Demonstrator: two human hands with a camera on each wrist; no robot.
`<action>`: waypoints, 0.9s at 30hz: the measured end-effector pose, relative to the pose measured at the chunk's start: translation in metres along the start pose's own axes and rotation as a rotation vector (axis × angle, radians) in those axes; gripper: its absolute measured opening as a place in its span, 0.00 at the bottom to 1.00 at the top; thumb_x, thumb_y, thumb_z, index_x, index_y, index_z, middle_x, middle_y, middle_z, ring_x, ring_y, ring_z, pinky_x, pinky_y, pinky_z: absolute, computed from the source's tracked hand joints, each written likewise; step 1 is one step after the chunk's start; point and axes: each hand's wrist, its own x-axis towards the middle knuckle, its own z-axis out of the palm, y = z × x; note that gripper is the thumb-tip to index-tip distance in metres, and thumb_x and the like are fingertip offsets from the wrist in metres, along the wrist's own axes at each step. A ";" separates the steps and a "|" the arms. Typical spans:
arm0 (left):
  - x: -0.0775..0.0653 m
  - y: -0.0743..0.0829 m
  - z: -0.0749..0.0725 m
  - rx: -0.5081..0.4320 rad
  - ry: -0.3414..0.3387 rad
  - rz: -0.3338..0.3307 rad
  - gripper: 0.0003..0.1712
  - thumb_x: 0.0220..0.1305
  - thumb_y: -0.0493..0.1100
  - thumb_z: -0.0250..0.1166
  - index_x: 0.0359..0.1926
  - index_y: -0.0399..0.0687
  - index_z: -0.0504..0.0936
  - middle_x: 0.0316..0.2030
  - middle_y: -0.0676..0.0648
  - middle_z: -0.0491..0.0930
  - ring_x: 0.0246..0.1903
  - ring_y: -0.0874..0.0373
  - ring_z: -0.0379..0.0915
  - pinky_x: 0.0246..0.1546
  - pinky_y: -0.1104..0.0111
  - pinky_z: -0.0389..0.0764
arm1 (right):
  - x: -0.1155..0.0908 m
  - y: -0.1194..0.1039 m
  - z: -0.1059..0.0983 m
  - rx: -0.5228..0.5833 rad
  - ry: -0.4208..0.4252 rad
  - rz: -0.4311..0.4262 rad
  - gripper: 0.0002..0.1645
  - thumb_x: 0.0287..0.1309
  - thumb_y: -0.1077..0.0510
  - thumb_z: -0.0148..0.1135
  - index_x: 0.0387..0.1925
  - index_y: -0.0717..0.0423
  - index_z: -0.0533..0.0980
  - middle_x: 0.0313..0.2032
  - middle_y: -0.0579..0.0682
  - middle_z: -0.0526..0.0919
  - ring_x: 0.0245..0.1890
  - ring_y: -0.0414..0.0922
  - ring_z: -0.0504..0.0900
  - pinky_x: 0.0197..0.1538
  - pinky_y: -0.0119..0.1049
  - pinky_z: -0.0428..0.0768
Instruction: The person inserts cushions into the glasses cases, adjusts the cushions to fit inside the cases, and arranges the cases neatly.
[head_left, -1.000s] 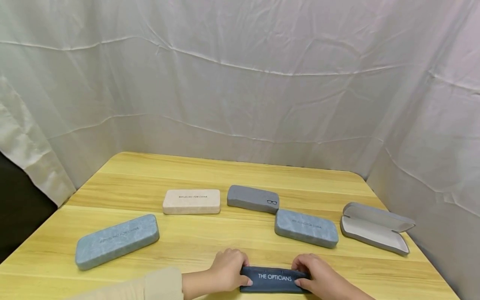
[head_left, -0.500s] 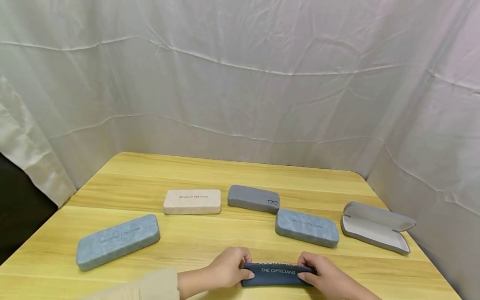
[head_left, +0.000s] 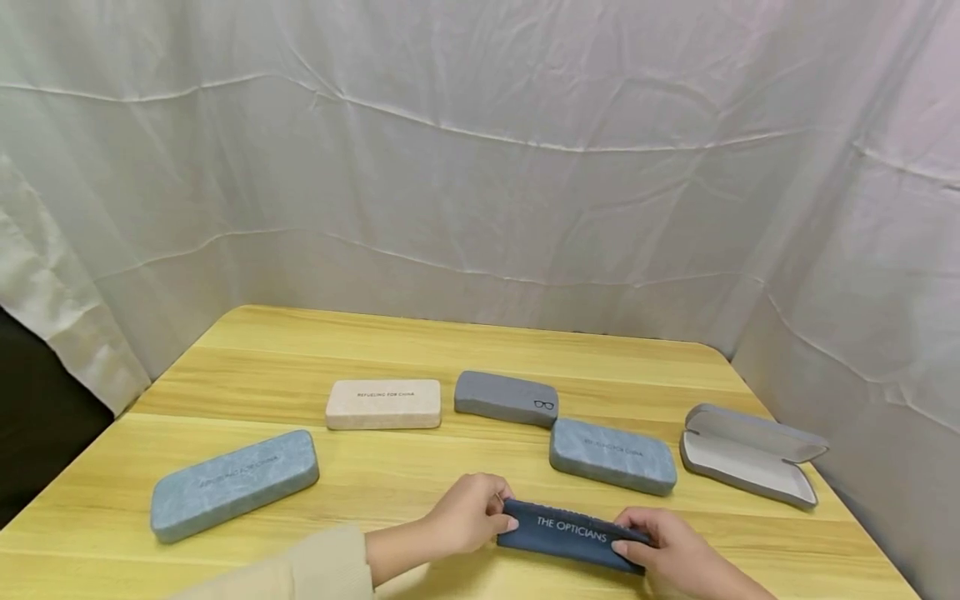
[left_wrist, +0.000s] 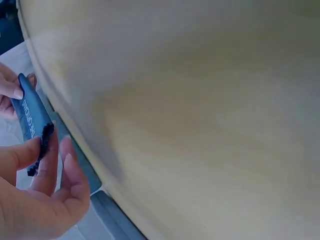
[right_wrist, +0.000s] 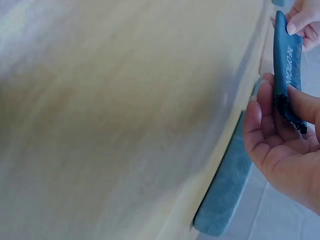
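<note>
A folded navy glasses cleaning cloth [head_left: 558, 537], printed THE OPTICIANS, is stretched between both hands near the front of the table in the head view. My left hand [head_left: 467, 517] pinches its left end between thumb and fingers. At the right end, my right hand [head_left: 667, 546] grips it the same way, thumb on the front. The cloth slants, its right end lower in the head view. Layered zigzag-cut edges of the cloth [left_wrist: 46, 142] stick out past the left thumb in the left wrist view. In the right wrist view, similar edges show beside the right thumb.
Beyond the hands lie a pale pink glasses case [head_left: 384, 406], a grey case [head_left: 504, 398] and a marbled blue case [head_left: 613, 457]. Another blue case [head_left: 236, 485] sits at left. An open grey case [head_left: 750, 462] lies at right. A white curtain [head_left: 480, 167] surrounds the wooden table [head_left: 360, 342].
Both hands have shifted right with the cloth, the left hand also rising farther from the near edge. The cloth has gone from level to slanted. The cases have stayed put.
</note>
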 end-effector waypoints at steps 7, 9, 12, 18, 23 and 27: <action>0.014 0.013 0.004 0.003 0.034 0.045 0.09 0.56 0.33 0.64 0.38 0.32 0.81 0.06 0.58 0.56 0.10 0.66 0.47 0.23 0.80 0.64 | -0.008 0.000 -0.013 -0.034 0.084 -0.025 0.15 0.61 0.56 0.56 0.38 0.68 0.74 0.30 0.47 0.76 0.24 0.32 0.71 0.25 0.30 0.68; 0.018 0.017 0.005 -0.002 0.035 0.055 0.09 0.57 0.32 0.63 0.39 0.32 0.81 0.06 0.57 0.54 0.09 0.66 0.45 0.21 0.80 0.61 | -0.010 0.001 -0.016 -0.064 0.122 -0.017 0.15 0.61 0.56 0.57 0.37 0.68 0.74 0.27 0.45 0.75 0.22 0.32 0.70 0.23 0.30 0.67; 0.023 0.021 0.008 -0.006 0.037 0.064 0.09 0.57 0.32 0.63 0.40 0.32 0.81 0.07 0.57 0.52 0.09 0.65 0.44 0.19 0.79 0.57 | -0.012 0.001 -0.021 -0.096 0.168 -0.002 0.14 0.60 0.56 0.57 0.35 0.67 0.73 0.23 0.42 0.71 0.19 0.32 0.67 0.21 0.31 0.65; 0.037 0.028 0.014 0.017 0.051 0.088 0.09 0.57 0.33 0.63 0.40 0.34 0.82 0.06 0.57 0.55 0.09 0.66 0.47 0.24 0.80 0.66 | -0.019 0.005 -0.031 -0.120 0.228 0.072 0.15 0.59 0.54 0.59 0.34 0.65 0.72 0.19 0.41 0.66 0.17 0.33 0.62 0.20 0.31 0.62; 0.048 0.032 0.019 -0.001 0.066 0.098 0.11 0.57 0.33 0.64 0.42 0.33 0.81 0.06 0.57 0.52 0.09 0.65 0.45 0.23 0.80 0.63 | -0.024 0.007 -0.041 -0.125 0.254 0.091 0.16 0.60 0.54 0.58 0.35 0.67 0.72 0.20 0.41 0.67 0.18 0.34 0.64 0.21 0.32 0.63; 0.058 0.037 0.024 -0.043 0.080 0.079 0.13 0.57 0.33 0.64 0.43 0.32 0.81 0.08 0.57 0.56 0.10 0.67 0.47 0.19 0.79 0.58 | -0.027 0.008 -0.051 -0.144 0.293 0.109 0.16 0.60 0.54 0.58 0.35 0.67 0.73 0.20 0.41 0.69 0.18 0.34 0.65 0.22 0.32 0.64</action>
